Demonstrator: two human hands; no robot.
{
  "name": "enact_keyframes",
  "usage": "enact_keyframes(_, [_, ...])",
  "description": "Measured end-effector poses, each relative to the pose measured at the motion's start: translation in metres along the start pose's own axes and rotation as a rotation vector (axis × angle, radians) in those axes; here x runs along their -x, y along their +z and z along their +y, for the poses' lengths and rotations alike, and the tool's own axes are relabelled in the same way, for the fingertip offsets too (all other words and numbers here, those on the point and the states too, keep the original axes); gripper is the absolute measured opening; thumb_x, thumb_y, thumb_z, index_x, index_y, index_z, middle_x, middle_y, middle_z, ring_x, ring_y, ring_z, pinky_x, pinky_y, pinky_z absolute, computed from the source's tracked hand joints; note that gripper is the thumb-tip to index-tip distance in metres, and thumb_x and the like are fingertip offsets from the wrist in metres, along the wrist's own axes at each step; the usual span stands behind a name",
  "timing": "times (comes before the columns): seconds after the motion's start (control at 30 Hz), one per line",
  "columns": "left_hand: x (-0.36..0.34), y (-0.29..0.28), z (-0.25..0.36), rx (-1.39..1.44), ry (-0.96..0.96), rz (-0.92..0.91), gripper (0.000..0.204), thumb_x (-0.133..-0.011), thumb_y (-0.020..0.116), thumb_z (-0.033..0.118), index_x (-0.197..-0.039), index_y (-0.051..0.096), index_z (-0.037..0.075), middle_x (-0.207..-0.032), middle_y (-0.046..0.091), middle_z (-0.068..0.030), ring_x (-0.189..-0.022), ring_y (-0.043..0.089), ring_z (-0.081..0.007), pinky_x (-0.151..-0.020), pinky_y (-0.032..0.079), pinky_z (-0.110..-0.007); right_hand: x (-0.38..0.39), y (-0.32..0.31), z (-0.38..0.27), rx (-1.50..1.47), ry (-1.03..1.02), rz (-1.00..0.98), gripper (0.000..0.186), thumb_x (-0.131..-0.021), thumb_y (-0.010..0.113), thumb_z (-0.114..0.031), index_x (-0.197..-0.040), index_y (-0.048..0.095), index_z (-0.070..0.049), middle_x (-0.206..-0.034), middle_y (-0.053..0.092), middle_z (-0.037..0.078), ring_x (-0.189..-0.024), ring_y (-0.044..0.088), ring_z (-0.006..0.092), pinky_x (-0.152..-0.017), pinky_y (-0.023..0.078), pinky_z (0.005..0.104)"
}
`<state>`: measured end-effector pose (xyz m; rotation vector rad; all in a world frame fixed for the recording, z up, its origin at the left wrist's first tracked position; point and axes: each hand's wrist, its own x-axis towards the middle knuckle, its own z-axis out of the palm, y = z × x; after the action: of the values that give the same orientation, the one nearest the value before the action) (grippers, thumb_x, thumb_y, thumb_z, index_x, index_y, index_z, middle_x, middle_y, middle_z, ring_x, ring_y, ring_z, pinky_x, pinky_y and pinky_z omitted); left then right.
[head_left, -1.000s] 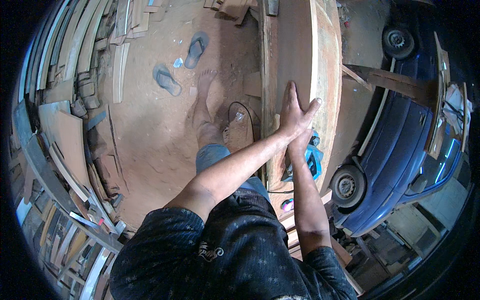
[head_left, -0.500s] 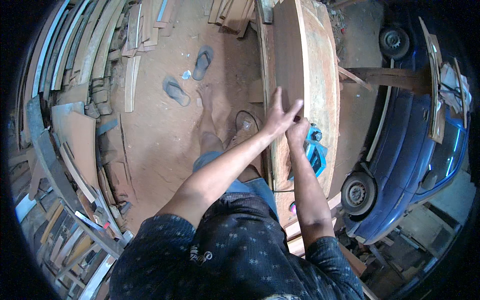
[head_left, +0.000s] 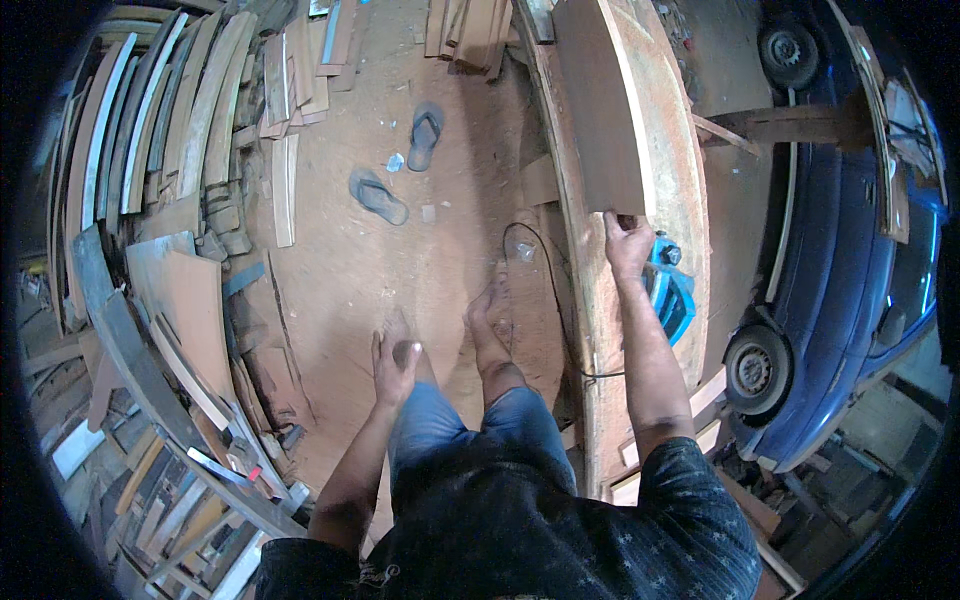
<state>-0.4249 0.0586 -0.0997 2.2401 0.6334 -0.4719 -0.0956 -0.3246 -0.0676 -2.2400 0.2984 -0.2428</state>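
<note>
My right hand (head_left: 628, 243) grips the near end of a long wooden board (head_left: 606, 120), fingers curled at its end edge. The board stands on its narrow edge along the workbench (head_left: 588, 300), its brown face toward my left and its pale edge up. Right beside that wrist sits a blue power tool (head_left: 672, 300) with a black knob, partly hidden by my forearm. My left hand (head_left: 397, 365) hangs over my left leg, away from the bench. It is empty, with the fingers stretched and apart.
Stacked planks (head_left: 190, 110) and offcuts line the left side. Two flip-flops (head_left: 425, 135) lie on the sandy floor ahead of my bare feet. A black cable (head_left: 560, 290) loops off the bench toward the floor. A blue car (head_left: 835, 290) stands to the right beyond the bench.
My left hand has come away from the board and swung down to the left over my leg. My right hand stays at the board's near end. My feet have shifted.
</note>
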Motion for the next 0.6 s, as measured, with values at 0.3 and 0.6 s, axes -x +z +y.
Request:
enact_keyframes(0.3, [0.041, 0.013, -0.158, -0.554, -0.148, -0.597, 0.083, -0.094, 0.059, 0.056, -0.157, 0.035, 0.008, -0.163, 0.027, -0.0231, -0.147, 0.032, -0.0452, -0.115, 0.041, -0.053, 0.019, 0.01, -0.014, 0.025, -0.02, 0.166, 0.022, -0.088, 0.078, -0.011, -0.102, 0.069, 0.003, -0.087, 0.076, 0.016, -0.079, 0.075, 0.0212, -0.076, 0.057, 0.0335])
enact_keyframes(0.6, [0.043, 0.036, -0.142, -0.77, -0.376, -0.7, 0.084, -0.092, 0.06, 0.055, -0.147, 0.045, -0.006, -0.155, 0.039, -0.0174, -0.138, 0.042, -0.0403, -0.113, 0.041, -0.048, 0.012, 0.019, 0.017, 0.063, -0.194, 0.203, 0.018, -0.09, 0.076, -0.01, -0.101, 0.07, 0.003, -0.083, 0.074, 0.009, -0.075, 0.066, 0.011, -0.07, 0.052, 0.0274])
